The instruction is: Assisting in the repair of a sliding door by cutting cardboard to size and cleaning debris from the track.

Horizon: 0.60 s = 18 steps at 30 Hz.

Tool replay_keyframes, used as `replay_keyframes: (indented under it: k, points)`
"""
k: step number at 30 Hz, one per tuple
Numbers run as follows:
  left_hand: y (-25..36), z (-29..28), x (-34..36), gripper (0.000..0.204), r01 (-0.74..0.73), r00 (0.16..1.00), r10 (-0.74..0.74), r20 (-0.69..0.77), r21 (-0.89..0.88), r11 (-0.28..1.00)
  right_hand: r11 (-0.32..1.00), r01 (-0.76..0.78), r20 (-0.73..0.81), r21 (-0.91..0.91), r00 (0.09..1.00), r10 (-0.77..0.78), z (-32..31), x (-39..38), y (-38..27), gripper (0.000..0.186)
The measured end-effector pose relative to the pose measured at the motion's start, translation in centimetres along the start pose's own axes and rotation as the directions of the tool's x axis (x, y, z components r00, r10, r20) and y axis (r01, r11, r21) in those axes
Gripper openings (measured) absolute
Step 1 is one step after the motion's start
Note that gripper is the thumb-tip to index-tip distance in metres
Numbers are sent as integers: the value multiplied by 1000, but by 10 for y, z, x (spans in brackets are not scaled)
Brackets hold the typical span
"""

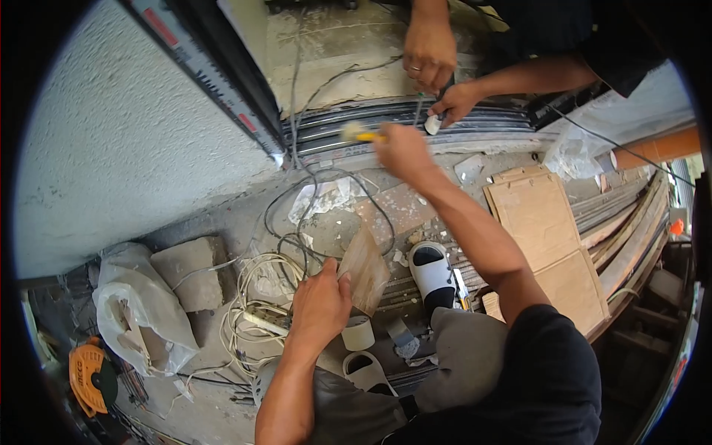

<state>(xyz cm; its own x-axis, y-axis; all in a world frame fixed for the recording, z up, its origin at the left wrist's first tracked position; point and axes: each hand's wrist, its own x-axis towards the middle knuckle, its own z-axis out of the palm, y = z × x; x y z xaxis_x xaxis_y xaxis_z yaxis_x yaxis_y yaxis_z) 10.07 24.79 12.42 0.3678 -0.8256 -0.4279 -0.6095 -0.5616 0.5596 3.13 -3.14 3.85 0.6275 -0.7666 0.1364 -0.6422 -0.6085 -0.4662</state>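
Brush [367, 137], yellow-handled, motion-blurred: gripped in right hand [404, 154] over dark rails [322, 141]; long axis roughly crosswise, pale head [350, 132] pointing left. Brown board [367, 276]: held by left hand [322, 302], long axis running forward.

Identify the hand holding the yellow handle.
The person's right hand grips the yellow handle; the left hand is by the wooden board, the co-worker's hands farther forward.
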Motion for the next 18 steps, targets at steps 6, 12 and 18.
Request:
replay_keyframes:
  k: [6,12,18]
  points:
    - [-1,4,3,27,-14,1000,14,6,39,999,962,-107,-147,-250,987,71,-56,-17,37,17]
    - [3,3,4,27,-71,997,72,-12,61,996,992,109,24,60,994,-110,13,2,-62,23]
    - [2,0,5,24,-83,996,84,-18,51,995,995,-81,-79,-53,994,77,-18,-21,30,23]
